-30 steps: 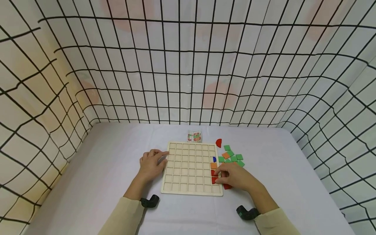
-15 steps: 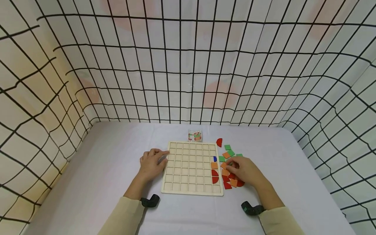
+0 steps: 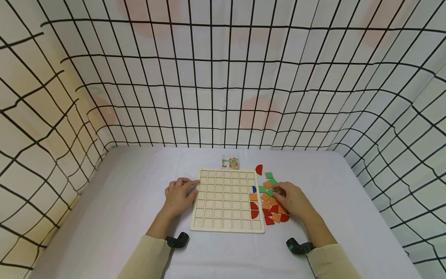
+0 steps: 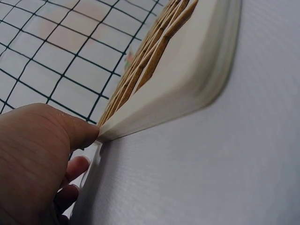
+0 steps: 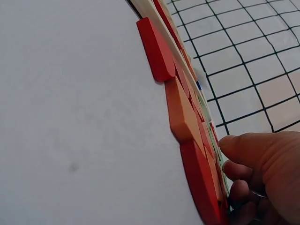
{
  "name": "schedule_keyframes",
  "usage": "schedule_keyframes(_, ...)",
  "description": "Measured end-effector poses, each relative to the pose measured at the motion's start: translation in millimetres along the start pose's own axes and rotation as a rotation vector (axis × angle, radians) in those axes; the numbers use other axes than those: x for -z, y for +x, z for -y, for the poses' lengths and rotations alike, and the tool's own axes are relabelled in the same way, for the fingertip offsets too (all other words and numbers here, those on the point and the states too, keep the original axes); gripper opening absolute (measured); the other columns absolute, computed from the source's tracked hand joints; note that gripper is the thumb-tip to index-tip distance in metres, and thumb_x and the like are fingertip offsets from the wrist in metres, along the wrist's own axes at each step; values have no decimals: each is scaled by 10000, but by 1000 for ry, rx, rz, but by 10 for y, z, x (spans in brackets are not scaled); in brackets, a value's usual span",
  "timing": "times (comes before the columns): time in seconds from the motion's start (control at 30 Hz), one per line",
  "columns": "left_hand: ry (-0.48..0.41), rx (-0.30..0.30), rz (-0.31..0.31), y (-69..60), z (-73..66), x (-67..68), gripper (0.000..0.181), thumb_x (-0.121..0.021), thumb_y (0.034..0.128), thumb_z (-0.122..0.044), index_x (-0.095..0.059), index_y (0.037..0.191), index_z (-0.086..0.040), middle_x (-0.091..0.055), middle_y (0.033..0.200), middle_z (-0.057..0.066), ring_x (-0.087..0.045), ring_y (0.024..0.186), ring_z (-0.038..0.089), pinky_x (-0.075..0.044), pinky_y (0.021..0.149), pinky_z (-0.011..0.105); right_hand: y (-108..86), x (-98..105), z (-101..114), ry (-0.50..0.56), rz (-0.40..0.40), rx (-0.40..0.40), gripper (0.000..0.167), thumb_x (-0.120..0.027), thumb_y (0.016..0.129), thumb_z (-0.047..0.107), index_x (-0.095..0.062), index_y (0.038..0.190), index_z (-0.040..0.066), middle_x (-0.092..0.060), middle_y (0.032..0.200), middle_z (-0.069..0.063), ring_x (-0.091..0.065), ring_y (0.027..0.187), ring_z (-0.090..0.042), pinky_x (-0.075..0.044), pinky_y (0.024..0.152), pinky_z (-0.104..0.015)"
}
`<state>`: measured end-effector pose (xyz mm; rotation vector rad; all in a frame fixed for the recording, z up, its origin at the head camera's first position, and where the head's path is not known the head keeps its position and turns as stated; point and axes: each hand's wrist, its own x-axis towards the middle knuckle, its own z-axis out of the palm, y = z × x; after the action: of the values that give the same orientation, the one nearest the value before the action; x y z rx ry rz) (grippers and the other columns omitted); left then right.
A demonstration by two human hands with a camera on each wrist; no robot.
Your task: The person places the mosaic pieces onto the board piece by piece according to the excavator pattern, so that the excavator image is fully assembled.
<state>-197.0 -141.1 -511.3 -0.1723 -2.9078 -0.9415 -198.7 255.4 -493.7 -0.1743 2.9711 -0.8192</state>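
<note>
A pale wooden grid board (image 3: 221,203) lies on the white-covered table. In its right column sit a blue piece (image 3: 254,189), an orange square (image 3: 253,197) and two red quarter-round pieces (image 3: 254,206). My left hand (image 3: 179,197) rests at the board's left edge; in the left wrist view its thumb (image 4: 84,133) touches the rim. My right hand (image 3: 290,197) is over the loose tiles, fingertips at a green square tile (image 3: 270,192). In the right wrist view the thumb (image 5: 243,147) is beside the pile; whether a tile is pinched is hidden.
Loose orange tiles (image 3: 266,197) and red tiles (image 3: 269,221) lie right of the board, with more green ones (image 3: 268,175) behind. A red piece (image 3: 259,169) lies near the far right corner. Behind the board is a small patterned card (image 3: 230,162). Black grid netting (image 3: 226,83) surrounds the table.
My right hand has left the red pieces in the board's right column and moved right to the loose tiles, then slightly farther back to the green ones. My left hand stays put.
</note>
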Motion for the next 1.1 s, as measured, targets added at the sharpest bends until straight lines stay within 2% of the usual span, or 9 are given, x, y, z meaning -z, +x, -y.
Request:
schedule_keyframes(0.2, -2, 4, 12, -6, 18, 8, 375, -607, 1002, -295, -663, 1371, -253, -566, 1359, 125, -426, 1252, 398, -232, 1089, 640, 138, 3, -13, -42, -10, -11, 272, -686, 981, 259, -692, 1217, 124, -627, 946, -56, -538, 857, -206, -495, 756, -351)
schedule_keyframes(0.3, 0, -2, 2, -5, 26, 8, 374, -610, 998, -292, -667, 1365, -248, -570, 1353, 124, -429, 1252, 400, -240, 1081, 643, 225, -3, -12, -67, 28, -11, 313, -663, 995, 277, -685, 1277, 143, -661, 1059, -95, -560, 932, -237, -535, 850, -430)
schedule_keyframes(0.4, -6, -3, 2, -5, 23, 4, 376, -611, 997, -291, -666, 1366, -248, -573, 1348, 120, -432, 1252, 398, -243, 1083, 638, 313, 13, -1, -85, 90, -1, 356, -648, 1000, 268, -666, 1337, 152, -661, 1120, -117, -561, 967, -251, -534, 889, -469)
schedule_keyframes(0.5, -13, -1, 4, -9, 9, 6, 375, -613, 998, -287, -666, 1366, -244, -573, 1348, 123, -432, 1249, 398, -242, 1085, 639, 380, 51, 15, -92, 141, -2, 378, -652, 995, 254, -649, 1356, 143, -638, 1016, -103, -552, 907, -235, -514, 798, -407)
schedule_keyframes(0.67, -10, 5, 7, -10, -14, 10, 379, -615, 997, -292, -665, 1369, -241, -569, 1359, 122, -421, 1261, 395, -235, 1091, 643, 428, 94, 34, -69, 168, -20, 398, -670, 985, 273, -627, 1348, 117, -562, 863, -67, -527, 810, -206, -427, 673, -312)
schedule_keyframes(1.1, -9, -4, -7, -13, -9, 2, 372, -615, 996, -297, -670, 1360, -247, -576, 1343, 117, -433, 1256, 402, -251, 1083, 642, 423, 58, -18, -68, 146, -27, 329, -674, 986, 294, -651, 1248, 98, -540, 811, -45, -518, 779, -181, -408, 677, -304)
